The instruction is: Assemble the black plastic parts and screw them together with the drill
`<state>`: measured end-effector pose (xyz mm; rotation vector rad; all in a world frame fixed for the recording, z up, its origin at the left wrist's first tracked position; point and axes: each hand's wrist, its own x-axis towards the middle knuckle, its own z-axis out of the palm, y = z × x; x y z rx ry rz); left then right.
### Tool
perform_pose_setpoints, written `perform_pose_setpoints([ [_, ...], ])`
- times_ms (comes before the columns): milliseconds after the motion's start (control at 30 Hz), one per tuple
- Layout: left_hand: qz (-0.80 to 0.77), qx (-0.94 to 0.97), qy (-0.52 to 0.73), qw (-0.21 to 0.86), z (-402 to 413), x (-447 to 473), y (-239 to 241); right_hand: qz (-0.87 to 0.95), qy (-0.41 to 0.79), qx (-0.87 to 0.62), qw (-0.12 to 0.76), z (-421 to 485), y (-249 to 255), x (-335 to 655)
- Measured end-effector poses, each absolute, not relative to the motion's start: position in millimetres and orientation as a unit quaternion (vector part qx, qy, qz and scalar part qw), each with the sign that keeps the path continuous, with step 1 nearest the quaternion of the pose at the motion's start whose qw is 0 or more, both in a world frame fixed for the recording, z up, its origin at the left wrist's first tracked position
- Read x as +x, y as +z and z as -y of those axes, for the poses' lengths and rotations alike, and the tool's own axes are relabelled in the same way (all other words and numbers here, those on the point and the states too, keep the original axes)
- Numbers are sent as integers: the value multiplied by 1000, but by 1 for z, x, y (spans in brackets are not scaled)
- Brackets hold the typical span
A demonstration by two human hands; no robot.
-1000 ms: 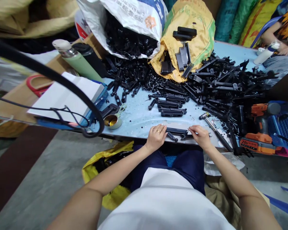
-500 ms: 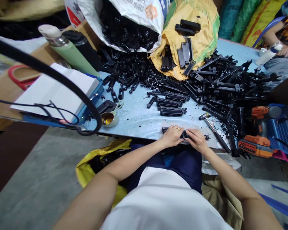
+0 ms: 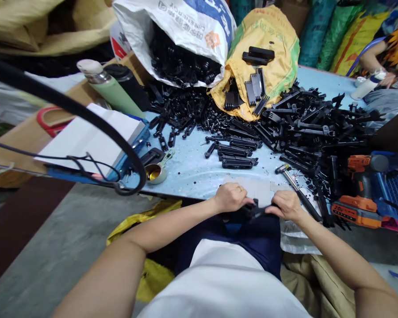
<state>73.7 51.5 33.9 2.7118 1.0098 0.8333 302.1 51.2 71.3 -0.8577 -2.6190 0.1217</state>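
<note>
A hinged-looking black plastic part point(image 3: 254, 209) is held between my two hands, over my lap just off the table's front edge. My left hand point(image 3: 231, 197), with a ring on one finger, is closed around its left end. My right hand point(image 3: 285, 204) grips the right end, thumb pressed along it. Fingers cover much of the part, and it blends into my dark trousers. Beyond my hands lies a pale flat pad point(image 3: 252, 186) on the blue table point(image 3: 192, 170). Farther back sits a short row of similar black parts point(image 3: 239, 161). A hammer point(image 3: 298, 191) rests right of the pad.
Heaps of black parts point(image 3: 305, 119) cover the table's back and right, before a white sack point(image 3: 185, 22) and yellow sack point(image 3: 275, 31). An orange cordless drill point(image 3: 360, 190) stands right. Left are a small cup point(image 3: 156, 176), a bottle point(image 3: 119, 90) and a black cable loop point(image 3: 132, 154).
Both hands have lifted the black part off the pad and drawn it toward my body, past the table edge. My hands are farther apart, and the camera view has shifted slightly.
</note>
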Motion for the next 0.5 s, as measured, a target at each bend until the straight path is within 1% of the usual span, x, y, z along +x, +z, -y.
perform_pose_setpoints([
  [67, -258, 882, 367, 141, -34, 69, 58, 928, 165, -217, 254, -38, 98, 290],
  [133, -208, 859, 412, 222, -14, 68, 79, 893, 294, -160, 300, -24, 114, 276],
  [167, -203, 847, 424, 248, -5, 68, 87, 869, 344, -153, 322, -17, 117, 269],
  [233, -216, 827, 440, 275, 7, 68, 94, 825, 401, -167, 362, -5, 113, 258],
  [333, -236, 821, 440, 278, 10, 67, 89, 799, 409, -195, 394, 0, 93, 254],
  [400, -263, 838, 405, 253, 1, 64, 79, 821, 364, -224, 377, -7, 79, 259],
  [433, -294, 850, 370, 232, -6, 63, 74, 840, 324, -254, 354, -14, 74, 263],
  [500, -396, 860, 268, 177, -24, 62, 62, 874, 220, -347, 259, -29, 65, 269],
])
